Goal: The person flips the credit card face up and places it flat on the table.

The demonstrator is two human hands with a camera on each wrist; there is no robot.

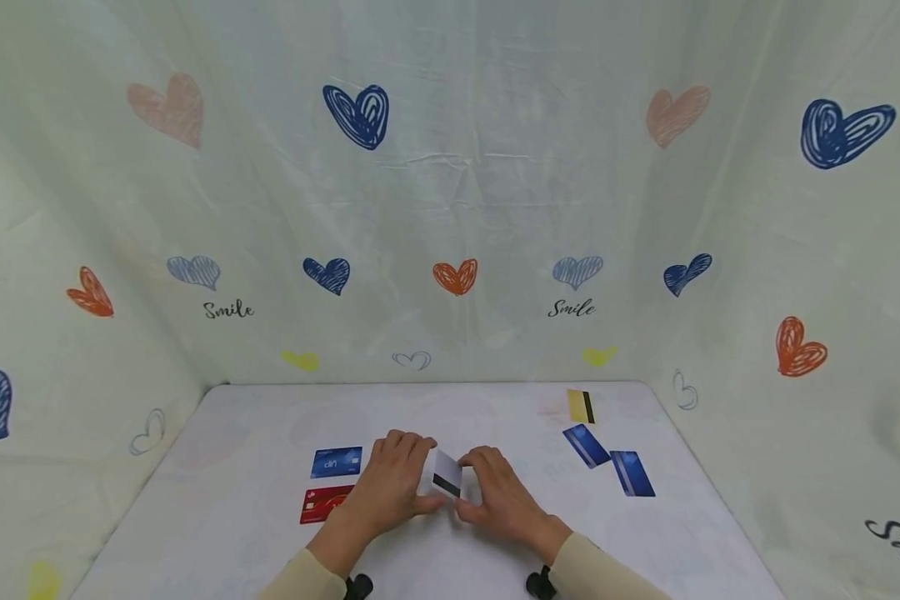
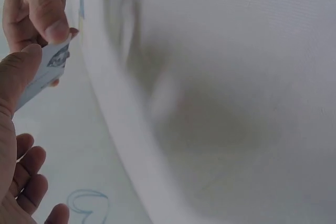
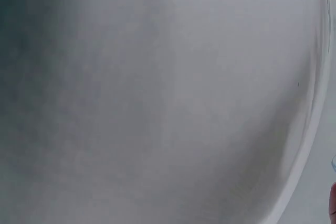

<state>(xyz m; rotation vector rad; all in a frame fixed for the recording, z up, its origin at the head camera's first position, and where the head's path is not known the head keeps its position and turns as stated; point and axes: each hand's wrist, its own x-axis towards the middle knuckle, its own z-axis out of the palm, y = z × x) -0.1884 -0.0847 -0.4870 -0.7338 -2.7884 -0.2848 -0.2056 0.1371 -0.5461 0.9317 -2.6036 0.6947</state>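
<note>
A white card (image 1: 447,473) with a black stripe is held up between my two hands near the middle of the table. My left hand (image 1: 393,479) grips its left side, and my right hand (image 1: 498,493) pinches the right side between thumb and fingers. The left wrist view shows the card (image 2: 44,69) tilted, with a dark printed patch near one end and a thumb on it from each hand. Whether it is one card or a small stack, I cannot tell. Only a fingertip (image 3: 333,203) shows in the right wrist view.
Left of my hands lie a blue card (image 1: 336,462) and a red card (image 1: 324,504), partly covered by my left hand. Farther right are a yellow card (image 1: 581,407) and two striped blue cards (image 1: 587,447). A heart-printed curtain (image 1: 457,208) encloses the white table (image 1: 247,467).
</note>
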